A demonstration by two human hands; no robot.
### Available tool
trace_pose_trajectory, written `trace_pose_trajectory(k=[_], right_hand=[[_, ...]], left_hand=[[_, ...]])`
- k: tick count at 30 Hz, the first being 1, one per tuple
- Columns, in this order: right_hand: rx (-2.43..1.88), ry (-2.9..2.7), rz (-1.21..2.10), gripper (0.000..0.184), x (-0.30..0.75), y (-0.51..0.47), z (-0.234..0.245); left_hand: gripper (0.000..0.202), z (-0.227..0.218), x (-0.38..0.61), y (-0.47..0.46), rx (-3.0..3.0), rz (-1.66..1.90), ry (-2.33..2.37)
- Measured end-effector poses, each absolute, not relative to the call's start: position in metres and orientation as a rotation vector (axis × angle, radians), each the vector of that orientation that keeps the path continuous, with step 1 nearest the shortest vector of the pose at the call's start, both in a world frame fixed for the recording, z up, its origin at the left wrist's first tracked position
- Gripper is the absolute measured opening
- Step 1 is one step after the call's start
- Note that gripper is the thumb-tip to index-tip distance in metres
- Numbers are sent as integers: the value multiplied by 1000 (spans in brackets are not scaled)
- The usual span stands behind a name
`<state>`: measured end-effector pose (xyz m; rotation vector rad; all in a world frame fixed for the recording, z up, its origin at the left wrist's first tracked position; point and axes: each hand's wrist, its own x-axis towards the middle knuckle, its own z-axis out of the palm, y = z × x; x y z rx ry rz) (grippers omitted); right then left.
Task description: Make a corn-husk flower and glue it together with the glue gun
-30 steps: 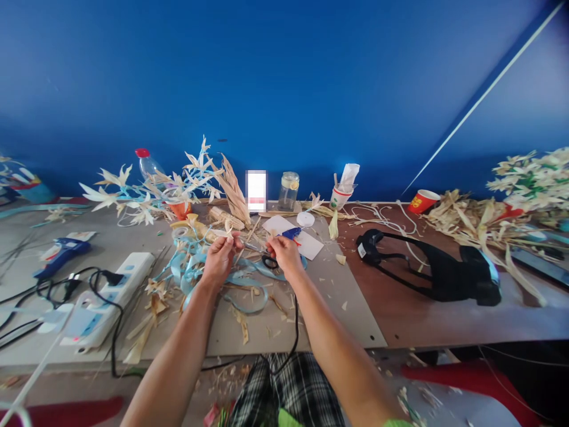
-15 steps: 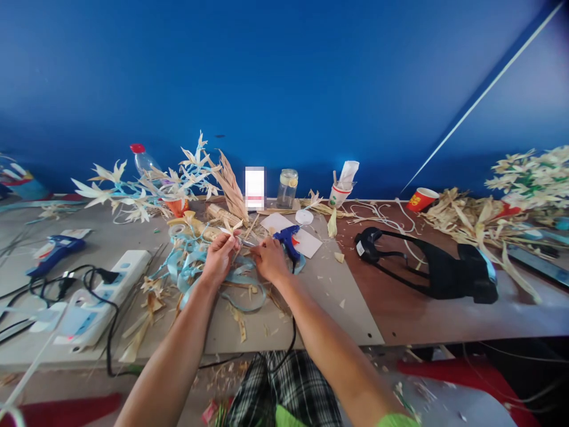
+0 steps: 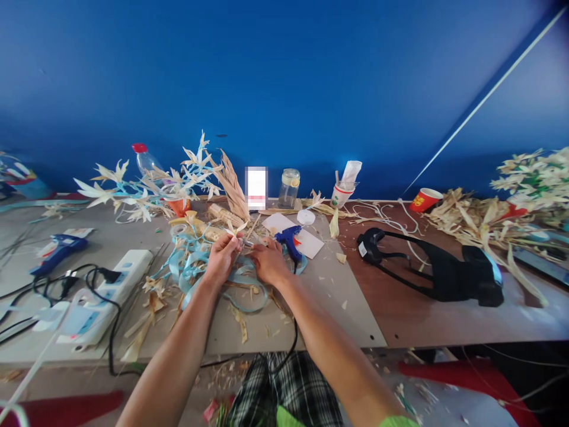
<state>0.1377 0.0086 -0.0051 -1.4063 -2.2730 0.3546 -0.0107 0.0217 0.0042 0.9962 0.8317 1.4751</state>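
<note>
My left hand (image 3: 223,256) is closed in a pinch on a small pale corn-husk flower (image 3: 236,229), its pointed petals standing up above the fingertips. Close beside it, my right hand (image 3: 268,260) has its fingers curled round a thin silvery tool (image 3: 247,242); most of that tool is hidden, so its kind does not show. Tangled light-blue ribbon (image 3: 186,267) lies under and to the left of both hands. Just beyond the right hand, a blue glue gun (image 3: 290,239) rests on a white card (image 3: 313,245).
To the left are a white power strip (image 3: 127,279), black cables and another blue glue gun (image 3: 57,254). Husk flowers (image 3: 146,190), a glass jar (image 3: 289,187) and a paper cup (image 3: 341,194) line the wall. A black strapped device (image 3: 444,264) lies right, near dried husks (image 3: 462,219).
My right hand has shifted slightly left, towards the flower, and less of the silvery tool shows. The left hand keeps its pinch. The view has moved slightly.
</note>
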Motion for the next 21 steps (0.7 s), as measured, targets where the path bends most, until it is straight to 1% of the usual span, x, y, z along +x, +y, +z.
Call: trace_pose_trajectory(k=[3,5,10,14,17,21], right_hand=[[-1344,-2067,391,32,138,12,-7],[-1264,-1847,501,34,140,16,-7],[-989,-1242,893,28,147,24,-4],[-771,-806,1290,29,147,23,2],[-654,-678,1439,31,147,21,8],[-640,-696,1489,33,147,17,13]], left_hand=[[21,3,-12,22,999,1494,844],[23,2,-12,23,1002,1507,855],[24,-2,-13,25,1043,1500,892],[24,-4,-10,25,1038,1454,925],[26,-4,-7,23,991,1433,908],[27,0,-3,20,905,1402,820]])
